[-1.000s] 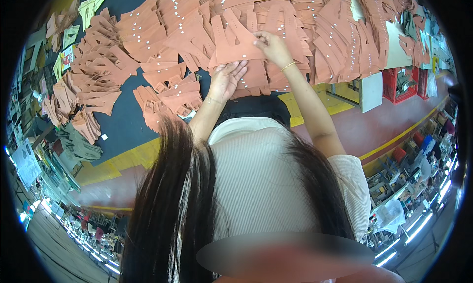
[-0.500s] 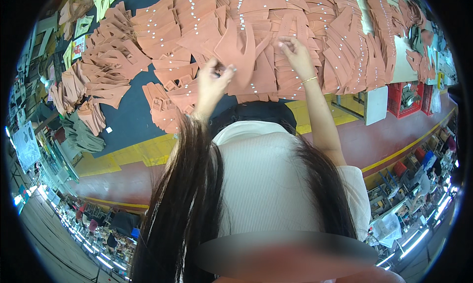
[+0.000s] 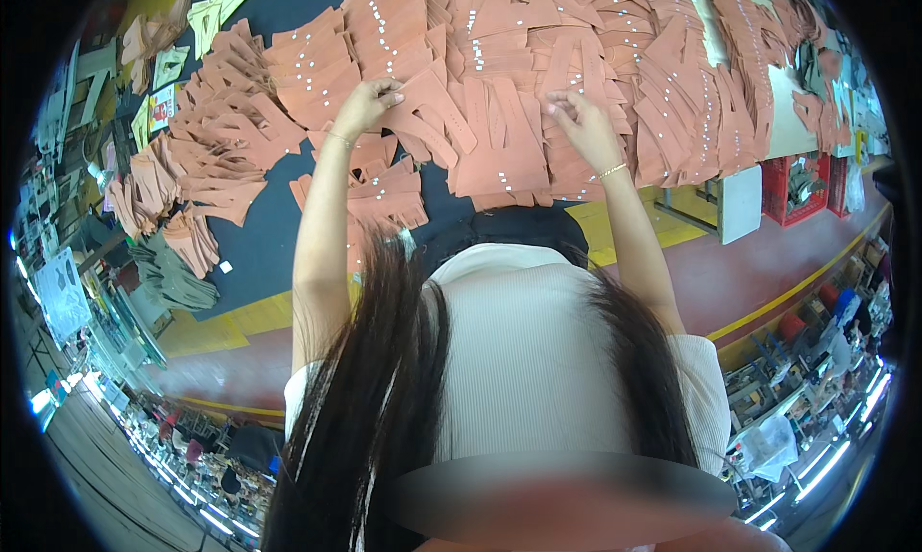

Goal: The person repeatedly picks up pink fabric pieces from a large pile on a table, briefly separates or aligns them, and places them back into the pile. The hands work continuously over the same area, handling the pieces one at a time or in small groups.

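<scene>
Overlapping stacks of flat, salmon-coloured cut pieces, leather-like with slots and small white stickers, cover the dark table. My left hand is over the left-middle stacks, its fingers closed on the edge of a leather-like piece with narrow cut-outs. To the right, my right hand hovers over another stack, its thumb and forefinger slightly apart and nothing visible between them. Between the hands lies a slotted piece near the table's front edge.
Pale yellow-green cut pieces lie at the far left. A dark green bundle sits at the table's left end. Right of the table, a red crate stands beside a white panel. Yellow markings edge the reddish floor.
My left hand has moved left and away from me; the raised piece between my hands is no longer lifted. My right hand has shifted slightly nearer to me.
</scene>
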`<state>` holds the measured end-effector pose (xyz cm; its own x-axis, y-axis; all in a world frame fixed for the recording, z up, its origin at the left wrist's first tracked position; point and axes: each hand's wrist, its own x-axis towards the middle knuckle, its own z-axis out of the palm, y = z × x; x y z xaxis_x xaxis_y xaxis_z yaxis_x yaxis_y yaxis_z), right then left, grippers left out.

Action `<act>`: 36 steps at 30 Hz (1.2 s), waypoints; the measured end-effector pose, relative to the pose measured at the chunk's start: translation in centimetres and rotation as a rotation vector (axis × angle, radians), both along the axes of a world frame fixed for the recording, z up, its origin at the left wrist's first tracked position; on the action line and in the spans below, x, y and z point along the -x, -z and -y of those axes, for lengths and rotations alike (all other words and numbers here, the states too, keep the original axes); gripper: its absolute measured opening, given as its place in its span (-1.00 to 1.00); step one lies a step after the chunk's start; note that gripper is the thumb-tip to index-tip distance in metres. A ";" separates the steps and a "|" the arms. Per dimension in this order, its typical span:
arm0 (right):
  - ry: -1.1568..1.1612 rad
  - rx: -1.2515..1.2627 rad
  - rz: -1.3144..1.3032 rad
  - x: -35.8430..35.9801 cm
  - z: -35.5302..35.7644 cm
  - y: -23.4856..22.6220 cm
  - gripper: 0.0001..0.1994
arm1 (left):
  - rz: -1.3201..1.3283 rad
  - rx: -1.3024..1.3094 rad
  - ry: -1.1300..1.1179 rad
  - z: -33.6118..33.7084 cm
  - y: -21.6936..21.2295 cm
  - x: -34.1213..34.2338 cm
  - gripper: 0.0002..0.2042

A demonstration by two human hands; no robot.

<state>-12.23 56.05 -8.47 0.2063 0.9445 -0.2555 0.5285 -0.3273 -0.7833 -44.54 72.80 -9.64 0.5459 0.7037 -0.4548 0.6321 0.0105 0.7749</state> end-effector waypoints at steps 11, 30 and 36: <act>0.044 -0.010 0.007 -0.3 2.3 1.1 -0.76 | -0.061 -0.097 -0.185 -0.6 5.4 1.1 -0.70; 0.004 0.030 -0.015 1.1 2.5 0.1 -0.76 | -0.055 -0.255 -0.303 0.2 4.5 0.1 -0.63; 0.002 0.035 -0.036 1.3 2.7 0.7 -0.77 | -0.006 -0.236 -0.325 0.7 4.9 0.1 -0.61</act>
<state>-13.51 53.35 -9.13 0.1987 0.9343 -0.2959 0.4992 -0.3563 -0.7899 -44.64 72.13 -14.57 0.2753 0.9247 -0.2628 0.6297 0.0331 0.7762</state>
